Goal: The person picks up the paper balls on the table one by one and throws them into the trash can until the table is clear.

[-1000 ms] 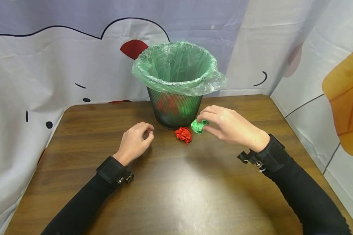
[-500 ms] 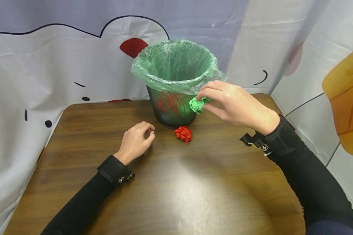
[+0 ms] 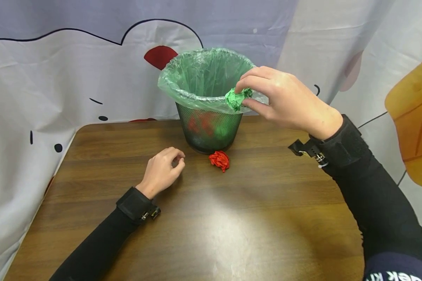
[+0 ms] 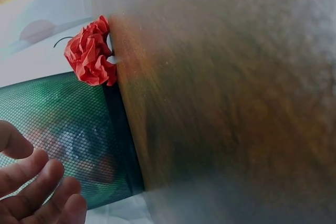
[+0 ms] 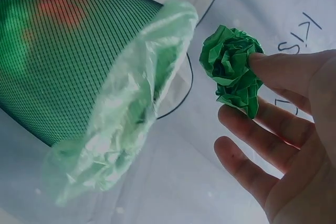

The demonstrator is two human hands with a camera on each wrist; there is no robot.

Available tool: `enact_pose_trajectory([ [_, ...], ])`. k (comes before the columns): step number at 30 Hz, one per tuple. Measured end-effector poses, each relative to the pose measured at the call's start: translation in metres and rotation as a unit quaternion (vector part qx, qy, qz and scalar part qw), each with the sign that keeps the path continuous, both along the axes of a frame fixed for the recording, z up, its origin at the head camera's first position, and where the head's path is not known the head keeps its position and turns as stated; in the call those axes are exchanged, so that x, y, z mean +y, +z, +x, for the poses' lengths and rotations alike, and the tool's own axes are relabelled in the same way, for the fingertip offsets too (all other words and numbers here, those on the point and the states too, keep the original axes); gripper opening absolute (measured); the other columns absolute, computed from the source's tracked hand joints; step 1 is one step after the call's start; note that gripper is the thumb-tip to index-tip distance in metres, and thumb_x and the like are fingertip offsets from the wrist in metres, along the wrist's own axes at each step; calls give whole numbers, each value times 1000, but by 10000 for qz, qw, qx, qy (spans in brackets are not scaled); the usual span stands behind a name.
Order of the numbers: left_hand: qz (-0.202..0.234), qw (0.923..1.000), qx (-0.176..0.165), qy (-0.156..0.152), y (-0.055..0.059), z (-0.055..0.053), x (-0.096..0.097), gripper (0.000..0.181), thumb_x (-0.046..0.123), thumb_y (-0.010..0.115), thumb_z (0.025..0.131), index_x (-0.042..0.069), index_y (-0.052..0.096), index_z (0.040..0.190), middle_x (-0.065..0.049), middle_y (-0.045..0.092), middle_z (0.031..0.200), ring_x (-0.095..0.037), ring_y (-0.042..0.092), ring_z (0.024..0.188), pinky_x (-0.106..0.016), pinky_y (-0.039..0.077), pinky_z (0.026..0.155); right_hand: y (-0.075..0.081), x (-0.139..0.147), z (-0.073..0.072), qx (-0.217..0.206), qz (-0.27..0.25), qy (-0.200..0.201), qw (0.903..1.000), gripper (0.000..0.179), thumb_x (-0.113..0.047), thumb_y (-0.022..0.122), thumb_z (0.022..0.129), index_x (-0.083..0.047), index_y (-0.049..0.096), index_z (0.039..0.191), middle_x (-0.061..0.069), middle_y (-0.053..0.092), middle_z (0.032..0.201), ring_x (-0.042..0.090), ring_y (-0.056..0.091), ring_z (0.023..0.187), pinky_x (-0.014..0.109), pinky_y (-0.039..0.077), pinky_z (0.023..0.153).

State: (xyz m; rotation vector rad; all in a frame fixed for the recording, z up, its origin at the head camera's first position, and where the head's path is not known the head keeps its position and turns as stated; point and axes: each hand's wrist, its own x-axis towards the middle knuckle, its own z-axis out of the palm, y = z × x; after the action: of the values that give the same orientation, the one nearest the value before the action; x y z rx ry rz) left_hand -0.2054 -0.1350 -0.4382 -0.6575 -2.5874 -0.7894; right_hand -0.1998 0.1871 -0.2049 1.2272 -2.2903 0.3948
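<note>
My right hand [image 3: 285, 95] pinches a crumpled green paper ball [image 3: 234, 99] between thumb and fingers, in front of the near right rim of a mesh wastebasket [image 3: 211, 130]. In the right wrist view the green paper ball [image 5: 231, 66] hangs clear of the green bin liner [image 5: 126, 108]. A crumpled red paper ball [image 3: 219, 160] lies on the table just in front of the basket's base. Left of it, my left hand [image 3: 162, 171] rests near the table top, fingers loosely curled and holding nothing; the left wrist view shows these fingers [image 4: 37, 187] beside the mesh.
The green liner [image 3: 183, 99] is folded over the basket's rim, and its mouth faces up. Red and green shapes show through the mesh. The basket stands at the back of the wooden table [image 3: 211, 226], close to a printed cloth [image 3: 91, 78] hanging behind and at the sides.
My right hand has lifted the green paper ball from beside the red one up to the height of the basket's rim. The left hand and the red paper ball have stayed in place.
</note>
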Motion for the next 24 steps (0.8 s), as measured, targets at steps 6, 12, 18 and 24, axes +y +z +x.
enact_pose_trajectory([
  [6,12,10000,26,9,-2,0,-1,12,17,60,90,15,71,93,-1,66,87,-20,65,79,-37,51,66,13,-1,-6,-15,24,-162,9999,19,-7,72,91,-7,69,110,4,68,112,20,63,105,38,49,90],
  [12,40,10000,-8,12,-2,2,-1,13,17,60,90,14,72,94,2,65,87,-19,64,79,-36,51,65,22,-3,-17,-70,22,-189,9998,20,-6,71,91,-4,68,111,6,68,113,22,61,106,40,47,93],
  [18,23,10000,-34,19,-4,4,-2,14,18,59,91,15,71,93,3,64,87,-19,64,78,-35,50,65,30,-6,-32,-234,172,-328,9990,21,-7,70,93,-4,67,113,7,67,114,23,60,102,39,45,92],
  [24,-55,10000,15,46,-5,6,-3,11,18,59,90,16,70,92,4,64,87,-17,64,79,-35,51,66,35,-10,-47,-441,277,-446,9976,21,-11,67,95,-6,67,116,6,66,115,24,57,94,38,43,92],
])
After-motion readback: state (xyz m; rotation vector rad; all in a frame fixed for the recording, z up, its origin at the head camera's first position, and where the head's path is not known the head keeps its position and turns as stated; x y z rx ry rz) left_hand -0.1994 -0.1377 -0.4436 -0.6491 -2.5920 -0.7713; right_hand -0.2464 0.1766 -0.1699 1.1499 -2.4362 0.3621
